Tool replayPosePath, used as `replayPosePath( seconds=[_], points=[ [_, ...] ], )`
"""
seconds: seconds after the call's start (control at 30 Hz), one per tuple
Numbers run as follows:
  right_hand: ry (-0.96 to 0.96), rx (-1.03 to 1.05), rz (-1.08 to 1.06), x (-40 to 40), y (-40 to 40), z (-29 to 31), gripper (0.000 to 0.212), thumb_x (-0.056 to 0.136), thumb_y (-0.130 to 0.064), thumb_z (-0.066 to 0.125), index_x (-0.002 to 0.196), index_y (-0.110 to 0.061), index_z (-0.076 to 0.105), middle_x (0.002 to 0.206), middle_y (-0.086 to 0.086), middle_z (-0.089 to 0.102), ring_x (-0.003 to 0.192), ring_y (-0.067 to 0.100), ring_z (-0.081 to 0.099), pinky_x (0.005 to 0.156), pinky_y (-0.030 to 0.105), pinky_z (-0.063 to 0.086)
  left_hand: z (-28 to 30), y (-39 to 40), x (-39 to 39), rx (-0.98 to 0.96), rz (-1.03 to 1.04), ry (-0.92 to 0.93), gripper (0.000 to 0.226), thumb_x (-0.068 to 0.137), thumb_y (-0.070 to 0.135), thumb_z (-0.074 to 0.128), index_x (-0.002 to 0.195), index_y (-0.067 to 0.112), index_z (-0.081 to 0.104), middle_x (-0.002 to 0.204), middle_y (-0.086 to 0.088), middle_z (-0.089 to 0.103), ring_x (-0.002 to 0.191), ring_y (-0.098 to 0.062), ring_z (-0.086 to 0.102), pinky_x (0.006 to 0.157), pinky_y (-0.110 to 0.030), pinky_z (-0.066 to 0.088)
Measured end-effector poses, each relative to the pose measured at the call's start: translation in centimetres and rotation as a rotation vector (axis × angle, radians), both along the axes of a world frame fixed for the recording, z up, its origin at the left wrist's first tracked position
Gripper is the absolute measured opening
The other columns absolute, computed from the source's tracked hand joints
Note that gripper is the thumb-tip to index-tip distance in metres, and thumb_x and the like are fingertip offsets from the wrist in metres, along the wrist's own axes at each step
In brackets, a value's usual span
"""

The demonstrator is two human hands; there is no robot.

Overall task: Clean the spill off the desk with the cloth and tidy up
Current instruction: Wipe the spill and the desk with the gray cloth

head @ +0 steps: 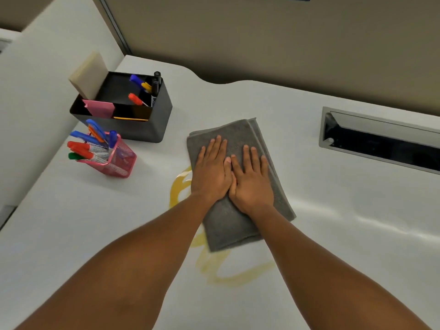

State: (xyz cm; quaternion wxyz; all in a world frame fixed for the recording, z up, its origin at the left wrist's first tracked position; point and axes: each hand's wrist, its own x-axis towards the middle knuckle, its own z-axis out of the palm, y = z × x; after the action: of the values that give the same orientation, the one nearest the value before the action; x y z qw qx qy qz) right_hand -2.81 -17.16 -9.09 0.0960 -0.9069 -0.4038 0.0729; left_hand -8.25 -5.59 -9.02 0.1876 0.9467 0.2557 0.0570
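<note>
Cloth (240,225): grey, folded, lying flat on the desk under both palms.
Left hand (212,171): flat, fingers spread, pressing on the cloth's upper half.
Right hand (251,181): flat likewise, just beside the left, thumbs touching.
Spill (228,270): yellow smears on the desk, showing left of the left wrist and below the cloth, between the forearms.
Desk (333,234): white, glossy.
Pink mesh cup (116,160): left of the hands, holding markers.
Black organiser (133,115): beyond the cup, with markers, pink notes and a pale pad.
Cable slot (381,141): recessed, right of the hands and beyond them.
</note>
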Motion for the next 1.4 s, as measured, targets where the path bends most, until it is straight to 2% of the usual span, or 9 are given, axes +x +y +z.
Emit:
replayPosePath(
  seconds=[0.33,0.77,1.1,1.4],
  points=[
    [0.006,-0.032,0.027,-7.1,1.9,0.0,0.056,0.102,-0.041,0.014,0.156,-0.024,0.008,0.163,0.012,-0.007,0.150,0.026,-0.014,0.121,0.048,-0.005,0.2,1.9,-7.3,0.028,0.007,0.076,0.057,0.104,0.031,0.020,0.157,0.016,0.006,0.166,-0.001,0.002,0.152,-0.012,-0.003,0.124,-0.038,0.003],
    [0.029,0.011,0.070,-15.9,0.3,0.0,0.056,0.101,-0.041,0.014,0.155,-0.026,0.013,0.164,0.009,-0.004,0.150,0.022,-0.013,0.121,0.046,-0.005,0.2,-0.3,-17.0,0.049,0.073,0.062,0.058,0.100,0.027,0.021,0.156,0.014,0.012,0.165,-0.004,0.007,0.152,-0.014,0.001,0.124,-0.039,0.003],
    [0.056,0.063,0.047,-19.3,-4.6,-0.3,0.053,0.102,-0.040,0.020,0.154,-0.028,0.020,0.164,0.005,0.002,0.151,0.019,-0.008,0.122,0.044,-0.002,-0.1,-5.1,-20.2,0.065,0.070,0.102,0.058,0.103,0.025,0.024,0.156,0.012,0.006,0.165,-0.006,0.001,0.152,-0.016,-0.005,0.124,-0.038,-0.001],
    [0.101,0.058,-0.006,-20.0,-9.9,0.2,0.053,0.103,-0.039,0.019,0.155,-0.028,0.014,0.164,0.002,-0.003,0.150,0.017,-0.014,0.121,0.042,-0.006,-0.3,-10.3,-19.7,0.075,0.011,0.120,0.058,0.103,0.028,0.020,0.156,0.007,0.004,0.165,-0.010,0.000,0.152,-0.018,-0.006,0.124,-0.039,-0.001]
  ],
)
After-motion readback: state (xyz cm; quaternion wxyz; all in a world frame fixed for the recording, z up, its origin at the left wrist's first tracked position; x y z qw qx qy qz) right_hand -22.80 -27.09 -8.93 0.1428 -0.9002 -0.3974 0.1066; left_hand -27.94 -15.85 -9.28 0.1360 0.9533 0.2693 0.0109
